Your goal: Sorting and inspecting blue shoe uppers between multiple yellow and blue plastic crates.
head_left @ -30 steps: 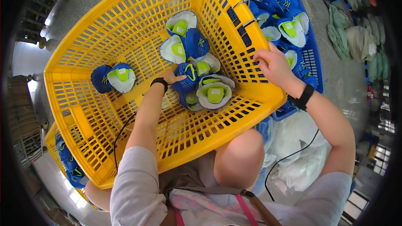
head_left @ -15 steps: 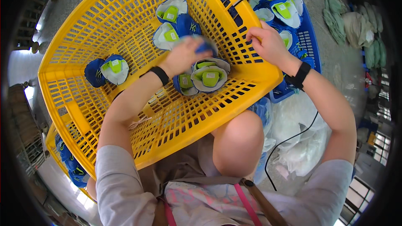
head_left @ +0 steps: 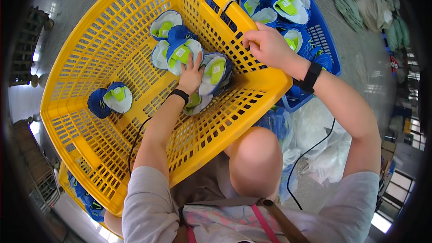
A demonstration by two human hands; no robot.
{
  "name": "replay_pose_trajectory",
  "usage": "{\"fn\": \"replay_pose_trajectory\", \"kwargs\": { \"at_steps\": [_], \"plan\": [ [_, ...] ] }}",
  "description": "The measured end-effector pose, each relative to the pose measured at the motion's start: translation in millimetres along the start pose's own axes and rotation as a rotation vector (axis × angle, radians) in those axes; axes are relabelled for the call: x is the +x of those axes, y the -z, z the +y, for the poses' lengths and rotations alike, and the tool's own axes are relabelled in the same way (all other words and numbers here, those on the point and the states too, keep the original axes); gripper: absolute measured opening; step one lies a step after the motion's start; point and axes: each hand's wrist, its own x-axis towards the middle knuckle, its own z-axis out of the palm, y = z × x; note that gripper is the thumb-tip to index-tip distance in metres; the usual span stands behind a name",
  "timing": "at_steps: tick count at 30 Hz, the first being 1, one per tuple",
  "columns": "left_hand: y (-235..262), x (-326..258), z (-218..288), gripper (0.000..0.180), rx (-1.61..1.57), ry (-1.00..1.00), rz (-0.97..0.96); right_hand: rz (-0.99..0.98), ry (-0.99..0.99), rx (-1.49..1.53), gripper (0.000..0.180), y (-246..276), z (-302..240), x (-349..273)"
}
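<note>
Sitting low, knee up under the near rim of the yellow mesh basket (head_left: 135, 63), which tilts across the lap. Left hand (head_left: 191, 74) is inside the basket, palm down, fingers spread flat over a cluster of blue shoe uppers (head_left: 198, 65) with white and lime-green lining; it touches them, no closed grip visible. Right hand (head_left: 267, 45) is at the basket's right wall, fingertips pressed together at the mesh; can't tell whether it pinches anything or just the wall. Handling call: uppers look light, soft, floppy fabric shells, not fragile and not slippery; best taken by the collar edge or pinched at the heel, since a flat press will just squash them. One lone upper (head_left: 110, 101) lies apart near the basket's left side; rest of the basket floor is bare mesh. Beyond the right wall, a blue crate (head_left: 328, 49) sits touching or just beside the basket, packed with more of the same uppers. A second yellow basket (head_left: 74, 189) below left holds blue pieces too. Clear plastic bags (head_left: 321, 139) lie on the floor by the right arm.
</note>
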Motion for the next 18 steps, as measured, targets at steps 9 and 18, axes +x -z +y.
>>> {"fn": "replay_pose_trajectory", "kwargs": {
  "at_steps": [9, 18],
  "plan": [
    [6, -11, 27, 0.067, 0.084, -0.264, -0.039, -0.013, -0.036, -0.015, 0.007, 4, 4, -3],
    [14, 28, 37, 0.057, -0.231, -0.088, -0.520, 0.029, -0.062, -0.070, 0.007, 3, 5, -6]
  ]
}}
